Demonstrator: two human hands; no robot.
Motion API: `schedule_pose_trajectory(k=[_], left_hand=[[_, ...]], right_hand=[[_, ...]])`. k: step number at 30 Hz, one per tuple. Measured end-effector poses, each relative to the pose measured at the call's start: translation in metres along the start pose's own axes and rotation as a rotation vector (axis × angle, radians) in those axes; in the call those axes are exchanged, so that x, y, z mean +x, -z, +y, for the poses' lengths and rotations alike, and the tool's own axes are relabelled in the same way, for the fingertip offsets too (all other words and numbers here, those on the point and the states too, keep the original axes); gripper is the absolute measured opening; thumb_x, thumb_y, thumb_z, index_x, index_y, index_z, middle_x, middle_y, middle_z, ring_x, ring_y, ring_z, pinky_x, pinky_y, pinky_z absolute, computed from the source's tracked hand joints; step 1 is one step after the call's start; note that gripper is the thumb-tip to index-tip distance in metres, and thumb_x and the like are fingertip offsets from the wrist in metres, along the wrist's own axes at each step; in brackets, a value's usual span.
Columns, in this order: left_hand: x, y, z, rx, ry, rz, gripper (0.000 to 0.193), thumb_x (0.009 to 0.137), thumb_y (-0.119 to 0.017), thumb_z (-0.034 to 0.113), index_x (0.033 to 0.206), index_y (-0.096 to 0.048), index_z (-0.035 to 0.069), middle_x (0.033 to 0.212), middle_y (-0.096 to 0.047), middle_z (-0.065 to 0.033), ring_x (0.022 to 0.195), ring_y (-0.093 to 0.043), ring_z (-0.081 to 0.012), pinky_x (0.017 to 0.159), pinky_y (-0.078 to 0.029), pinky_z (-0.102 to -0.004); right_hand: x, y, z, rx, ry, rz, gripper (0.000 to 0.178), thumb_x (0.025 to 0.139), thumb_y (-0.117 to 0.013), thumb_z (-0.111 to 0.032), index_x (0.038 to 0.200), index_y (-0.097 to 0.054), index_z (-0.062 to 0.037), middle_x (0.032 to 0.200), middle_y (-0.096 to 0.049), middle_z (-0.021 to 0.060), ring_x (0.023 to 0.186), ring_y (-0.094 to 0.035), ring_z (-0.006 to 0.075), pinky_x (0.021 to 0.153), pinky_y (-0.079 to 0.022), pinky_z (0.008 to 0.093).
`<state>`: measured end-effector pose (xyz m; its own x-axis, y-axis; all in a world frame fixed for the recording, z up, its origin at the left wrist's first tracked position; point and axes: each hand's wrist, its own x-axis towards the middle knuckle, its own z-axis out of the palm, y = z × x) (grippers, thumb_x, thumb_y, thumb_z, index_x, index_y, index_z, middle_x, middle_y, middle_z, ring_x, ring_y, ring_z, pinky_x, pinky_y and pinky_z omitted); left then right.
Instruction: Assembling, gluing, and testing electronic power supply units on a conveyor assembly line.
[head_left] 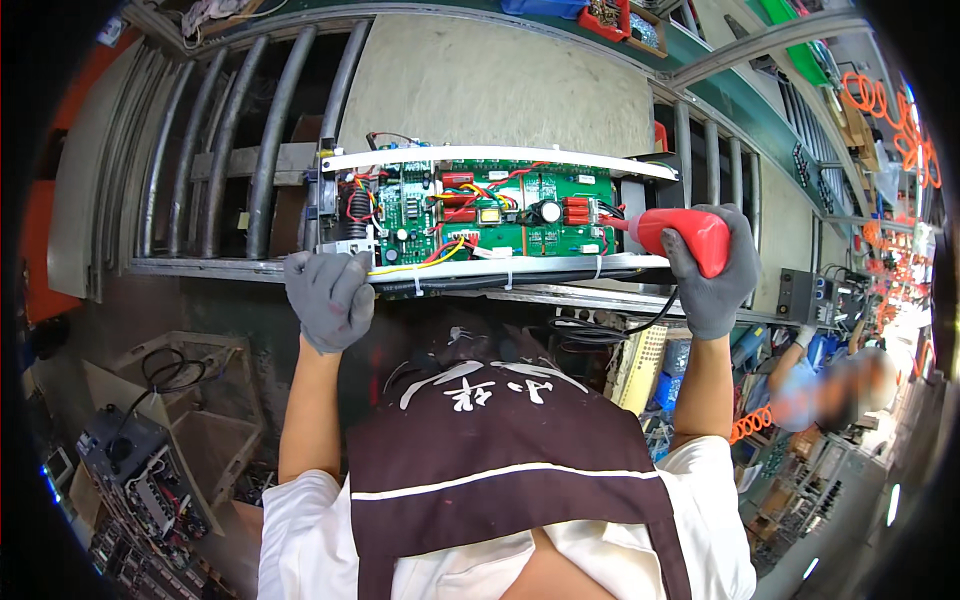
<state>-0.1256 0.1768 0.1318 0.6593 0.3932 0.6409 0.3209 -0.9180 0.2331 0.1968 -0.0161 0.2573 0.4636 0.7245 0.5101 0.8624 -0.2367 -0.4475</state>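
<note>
A long open chassis with white metal rails (480,268) lies across the bench in front of me. Inside it sits a green circuit board (545,185) with red components, coloured wires and a coil at its left end. My left hand (330,297), in a grey glove, curls its fingers at the near left corner of the chassis. In my gloved right hand (715,270) is a red squeeze bottle (690,234), tipped sideways. Its nozzle points left, at the wires and red components on the board's right end.
Metal rollers (275,140) flank a pale board (490,85) beyond the chassis. A black cable (625,328) hangs below the near edge. Equipment with exposed parts (135,465) stands low at the left. Another person (810,390) works at the far right, near orange coiled hoses (750,425).
</note>
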Motion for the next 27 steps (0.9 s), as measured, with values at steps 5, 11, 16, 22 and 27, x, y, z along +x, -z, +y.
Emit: schedule_pose_trajectory(k=[5, 11, 16, 22, 27], left_hand=[[-0.003, 0.002, -0.002, -0.012, 0.004, -0.001, 0.032, 0.091, -0.048, 0.032, 0.091, -0.066, 0.006, 0.076, -0.057, -0.0011, 0.069, -0.052, -0.0175, 0.072, -0.034, -0.0358], [0.000, 0.000, -0.003, -0.043, 0.006, 0.004, 0.032, 0.091, -0.047, 0.033, 0.091, -0.066, 0.007, 0.072, -0.054, -0.0004, 0.065, -0.050, -0.0166, 0.071, -0.033, -0.0352], [0.003, 0.003, -0.001, -0.047, 0.012, -0.003, 0.032, 0.091, -0.047, 0.033, 0.090, -0.066, 0.007, 0.067, -0.052, 0.0000, 0.063, -0.050, -0.0162, 0.070, -0.033, -0.0344], [0.001, 0.002, -0.004, -0.075, 0.018, -0.001, 0.033, 0.090, -0.048, 0.033, 0.090, -0.066, 0.006, 0.067, -0.051, -0.0003, 0.061, -0.049, -0.0167, 0.070, -0.033, -0.0342], [0.000, 0.002, -0.004, -0.088, -0.006, 0.011, 0.034, 0.089, -0.050, 0.034, 0.092, -0.067, 0.005, 0.068, -0.051, -0.0010, 0.062, -0.049, -0.0173, 0.070, -0.033, -0.0350]], right_hand=[[0.012, -0.006, -0.012, -0.058, 0.033, -0.061, 0.035, 0.066, -0.085, -0.017, 0.089, -0.062, -0.0030, 0.078, -0.064, 0.0095, 0.069, -0.064, 0.0203, 0.064, -0.050, 0.0293], [0.015, -0.017, -0.014, -0.102, 0.085, -0.106, 0.037, 0.064, -0.086, -0.018, 0.088, -0.062, -0.0040, 0.078, -0.063, 0.0105, 0.067, -0.064, 0.0230, 0.062, -0.050, 0.0302], [0.020, -0.024, -0.022, -0.164, 0.237, -0.166, 0.037, 0.063, -0.087, -0.020, 0.085, -0.061, -0.0053, 0.076, -0.063, 0.0099, 0.063, -0.062, 0.0243, 0.057, -0.049, 0.0312], [0.026, -0.021, -0.031, -0.181, 0.157, -0.133, 0.036, 0.065, -0.087, -0.020, 0.085, -0.062, -0.0037, 0.075, -0.062, 0.0105, 0.065, -0.063, 0.0229, 0.060, -0.050, 0.0306], [0.035, -0.025, -0.027, -0.153, 0.098, -0.099, 0.034, 0.067, -0.085, -0.020, 0.085, -0.062, -0.0033, 0.075, -0.062, 0.0105, 0.066, -0.063, 0.0212, 0.062, -0.049, 0.0295]])
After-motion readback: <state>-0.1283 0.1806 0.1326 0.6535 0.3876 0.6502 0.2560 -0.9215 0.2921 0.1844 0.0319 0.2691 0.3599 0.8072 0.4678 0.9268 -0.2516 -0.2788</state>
